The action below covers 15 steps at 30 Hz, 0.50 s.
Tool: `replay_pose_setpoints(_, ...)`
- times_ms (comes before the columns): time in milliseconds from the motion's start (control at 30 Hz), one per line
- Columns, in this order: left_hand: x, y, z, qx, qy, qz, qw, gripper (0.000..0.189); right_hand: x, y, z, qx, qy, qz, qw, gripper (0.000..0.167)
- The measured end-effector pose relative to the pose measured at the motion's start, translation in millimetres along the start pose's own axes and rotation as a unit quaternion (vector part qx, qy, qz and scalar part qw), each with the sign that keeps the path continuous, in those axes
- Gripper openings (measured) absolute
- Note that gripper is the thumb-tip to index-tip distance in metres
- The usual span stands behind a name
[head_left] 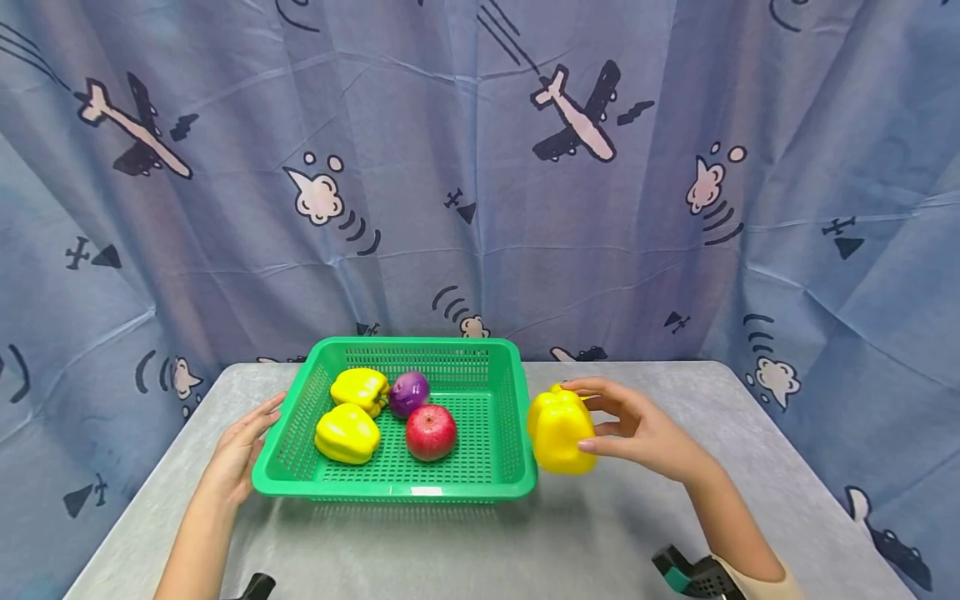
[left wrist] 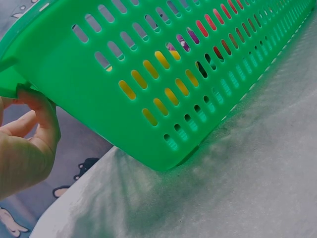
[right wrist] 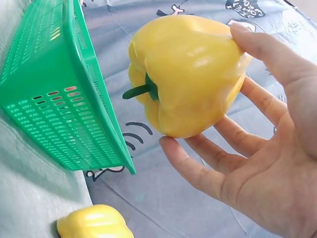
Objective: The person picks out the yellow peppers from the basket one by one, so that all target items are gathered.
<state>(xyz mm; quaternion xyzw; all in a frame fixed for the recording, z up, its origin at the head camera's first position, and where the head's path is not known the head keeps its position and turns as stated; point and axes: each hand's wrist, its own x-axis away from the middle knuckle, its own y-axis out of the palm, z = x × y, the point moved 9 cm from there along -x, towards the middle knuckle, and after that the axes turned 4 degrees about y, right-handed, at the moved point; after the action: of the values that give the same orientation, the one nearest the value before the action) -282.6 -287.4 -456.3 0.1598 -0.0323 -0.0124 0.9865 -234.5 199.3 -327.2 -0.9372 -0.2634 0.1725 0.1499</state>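
A green plastic basket (head_left: 480, 492) stands on the table, holding two yellow bell peppers (head_left: 347, 434), a purple onion (head_left: 409, 393) and a red apple (head_left: 431, 433). At its left side my left hand (head_left: 236, 454) grips the rim, with fingers bent under the edge in the left wrist view. Just off the basket's right side, my right hand (head_left: 637, 429) holds another yellow bell pepper (right wrist: 188, 74) between thumb and fingertips, its green stem pointing toward the basket. Below it in the right wrist view lies one more yellow pepper-like piece (right wrist: 96, 223), partly cut off by the frame.
The grey table (head_left: 420, 558) extends in front of the basket and to both sides. Behind it hangs a blue curtain (head_left: 420, 208) printed with airplanes. A dark device with a strap (head_left: 701, 575) sits on my right wrist.
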Motion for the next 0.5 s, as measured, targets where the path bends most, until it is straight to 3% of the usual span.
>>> replay_pose_setpoints(300,0.1,-0.6,-0.5,-0.001,-0.005,0.002,1.0000,0.041,10.9,-12,0,-0.004,-0.015,0.014,0.9998,0.056)
replay_pose_setpoints(500,0.0,-0.6,-0.6,-0.002,-0.010,0.007,0.9999,0.039,16.0,-18,2,0.003,-0.004,0.029,0.9996,0.056)
